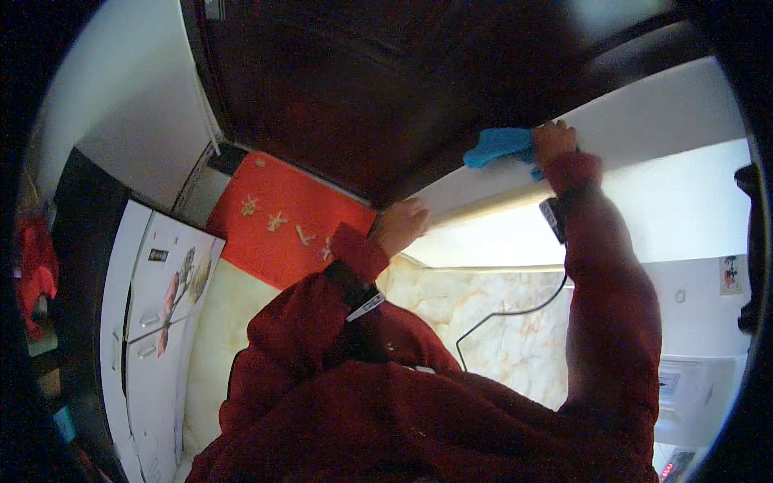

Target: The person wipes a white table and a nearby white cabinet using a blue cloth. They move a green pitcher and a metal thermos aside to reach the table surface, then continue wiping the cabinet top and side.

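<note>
My right hand (554,145) is closed on a blue cloth (501,145), which lies against a long white panel or frame edge (646,121) beside a large dark brown door-like surface (314,78). Part of the cloth hangs below my fingers. My left hand (401,224) is lower and to the left, by the near end of the same white edge, with its fingers stretched out and nothing visible in it. Whether it touches the edge I cannot tell. Both wrists wear dark straps with small tags, and a black cable (513,314) runs from the right one.
A red mat (284,217) with gold characters lies on the marbled tile floor (507,338). On the left stands a white cabinet (163,290) with flower decoration and a dark top (81,253). A white appliance-like object (694,392) is at the lower right.
</note>
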The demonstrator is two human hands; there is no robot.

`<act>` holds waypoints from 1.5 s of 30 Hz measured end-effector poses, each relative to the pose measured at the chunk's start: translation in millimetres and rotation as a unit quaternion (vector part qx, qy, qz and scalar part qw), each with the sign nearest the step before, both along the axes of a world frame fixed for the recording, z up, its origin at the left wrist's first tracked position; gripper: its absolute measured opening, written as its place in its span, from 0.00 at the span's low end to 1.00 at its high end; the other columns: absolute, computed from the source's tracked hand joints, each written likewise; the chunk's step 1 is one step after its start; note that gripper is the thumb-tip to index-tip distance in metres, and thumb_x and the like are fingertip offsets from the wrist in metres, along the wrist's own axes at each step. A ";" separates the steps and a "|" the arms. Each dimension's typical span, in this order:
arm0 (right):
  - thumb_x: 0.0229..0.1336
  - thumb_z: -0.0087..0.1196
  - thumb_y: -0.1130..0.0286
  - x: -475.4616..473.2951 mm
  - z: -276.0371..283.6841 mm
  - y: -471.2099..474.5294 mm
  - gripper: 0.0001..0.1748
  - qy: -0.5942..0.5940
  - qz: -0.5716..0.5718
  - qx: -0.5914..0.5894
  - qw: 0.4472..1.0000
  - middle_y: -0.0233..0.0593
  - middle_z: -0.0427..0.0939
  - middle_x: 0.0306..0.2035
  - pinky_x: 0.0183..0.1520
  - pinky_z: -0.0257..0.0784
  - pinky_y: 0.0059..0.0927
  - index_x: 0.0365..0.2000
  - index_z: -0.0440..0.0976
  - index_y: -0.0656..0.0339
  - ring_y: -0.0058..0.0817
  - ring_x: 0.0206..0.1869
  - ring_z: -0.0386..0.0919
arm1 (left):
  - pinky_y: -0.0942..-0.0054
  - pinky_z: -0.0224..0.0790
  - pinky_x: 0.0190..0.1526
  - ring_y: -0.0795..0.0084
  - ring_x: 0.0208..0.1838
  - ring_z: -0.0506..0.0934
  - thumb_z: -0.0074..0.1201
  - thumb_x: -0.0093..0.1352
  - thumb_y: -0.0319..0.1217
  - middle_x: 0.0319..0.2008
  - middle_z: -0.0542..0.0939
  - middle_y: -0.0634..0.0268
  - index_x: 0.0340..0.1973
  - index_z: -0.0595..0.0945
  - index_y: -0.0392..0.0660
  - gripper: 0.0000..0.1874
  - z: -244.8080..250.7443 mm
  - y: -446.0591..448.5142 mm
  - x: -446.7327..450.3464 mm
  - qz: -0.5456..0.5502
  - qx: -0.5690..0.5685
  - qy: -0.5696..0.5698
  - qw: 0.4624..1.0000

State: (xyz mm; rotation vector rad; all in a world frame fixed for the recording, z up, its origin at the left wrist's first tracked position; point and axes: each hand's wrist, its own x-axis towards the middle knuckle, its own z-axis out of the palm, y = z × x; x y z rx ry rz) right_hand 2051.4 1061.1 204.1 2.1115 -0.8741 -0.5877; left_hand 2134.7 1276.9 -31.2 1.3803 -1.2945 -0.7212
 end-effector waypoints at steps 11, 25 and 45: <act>0.43 0.56 0.72 -39.5 20.1 71.8 0.08 -0.075 0.220 0.075 0.970 0.45 0.78 0.32 0.42 0.70 0.41 0.26 0.80 0.64 0.39 0.38 0.76 | 0.63 0.61 0.60 0.62 0.59 0.71 0.43 0.73 0.41 0.61 0.67 0.57 0.62 0.64 0.43 0.26 112.3 -80.6 -43.7 -0.065 0.029 0.442 0.894; 0.50 0.59 0.76 -141.6 106.8 38.8 0.19 -0.541 0.424 -0.126 0.716 0.45 0.71 0.55 0.60 0.64 0.39 0.46 0.76 0.61 0.42 0.58 0.69 | 0.69 0.67 0.53 0.66 0.54 0.74 0.43 0.73 0.45 0.54 0.73 0.53 0.64 0.62 0.45 0.29 241.9 -152.5 -76.2 -0.080 -0.214 0.256 0.939; 0.51 0.45 0.84 -139.5 58.6 42.3 0.26 -0.605 0.311 -0.158 0.716 0.52 0.66 0.59 0.66 0.55 0.46 0.53 0.70 0.67 0.50 0.64 0.61 | 0.60 0.65 0.54 0.50 0.54 0.71 0.52 0.65 0.33 0.52 0.73 0.49 0.52 0.72 0.40 0.20 221.3 -230.1 -32.4 0.085 -0.475 -0.288 0.827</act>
